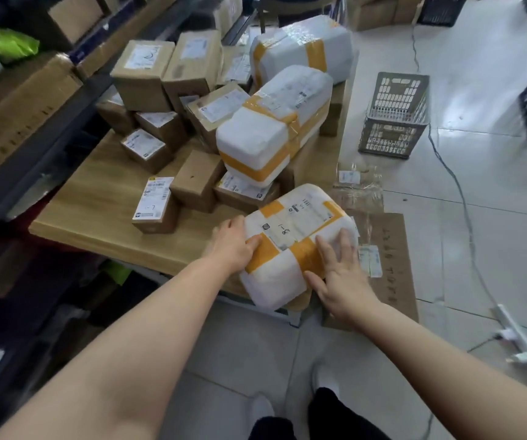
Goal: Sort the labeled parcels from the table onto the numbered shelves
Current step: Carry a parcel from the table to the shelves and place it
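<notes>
A white foam parcel bound with yellow tape and hand-marked "8-1" lies at the near right corner of the wooden table, partly over its edge. My left hand grips its left side, fingers curled over the top. My right hand lies flat on its near right end with fingers spread. Behind it are two more white taped parcels and several brown labeled cartons.
Dark metal shelving holding cartons runs along the left. A grey plastic crate stands on the tiled floor to the right. Flattened cardboard lies beside the table, with a cable and a power strip further right.
</notes>
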A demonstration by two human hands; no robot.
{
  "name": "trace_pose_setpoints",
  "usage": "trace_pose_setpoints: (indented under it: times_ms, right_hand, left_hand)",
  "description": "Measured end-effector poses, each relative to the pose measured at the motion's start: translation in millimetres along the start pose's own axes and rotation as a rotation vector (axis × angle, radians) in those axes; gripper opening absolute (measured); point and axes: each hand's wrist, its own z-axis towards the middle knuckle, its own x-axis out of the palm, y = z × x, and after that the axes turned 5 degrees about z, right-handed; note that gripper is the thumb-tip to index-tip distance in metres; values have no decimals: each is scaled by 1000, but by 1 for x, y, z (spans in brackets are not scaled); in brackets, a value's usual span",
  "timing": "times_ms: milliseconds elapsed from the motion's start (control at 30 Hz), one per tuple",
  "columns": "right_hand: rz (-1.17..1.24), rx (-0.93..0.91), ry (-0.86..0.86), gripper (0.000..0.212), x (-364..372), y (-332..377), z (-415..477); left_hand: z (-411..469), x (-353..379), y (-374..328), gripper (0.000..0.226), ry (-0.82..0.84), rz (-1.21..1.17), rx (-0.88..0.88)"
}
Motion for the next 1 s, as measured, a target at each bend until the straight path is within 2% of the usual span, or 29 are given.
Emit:
trace_pose_setpoints:
  times_ms: [67, 167, 333, 533, 800, 1000]
  right_hand:
    - [101, 34, -18, 71, -4, 0, 7]
    - [271, 125, -6, 69, -8, 3, 11]
    - [440, 209, 41, 88, 3, 15, 7]
    - [655, 223, -28, 88, 15, 18, 5]
    - [649, 233, -88, 83, 21, 17, 3]
    - [603, 139, -62, 84, 21, -3, -23]
  left_hand:
    - [4, -1, 3, 50, -26, 33, -31]
    - [3, 1, 11, 52, 12, 27, -14]
    - [4, 11, 15, 67, 229, -295, 55]
    - [15, 22, 21, 68, 318, -471, 78]
    - [2, 39, 24, 67, 298, -658, 44]
    - [-60, 67, 31, 81, 231, -665, -9]
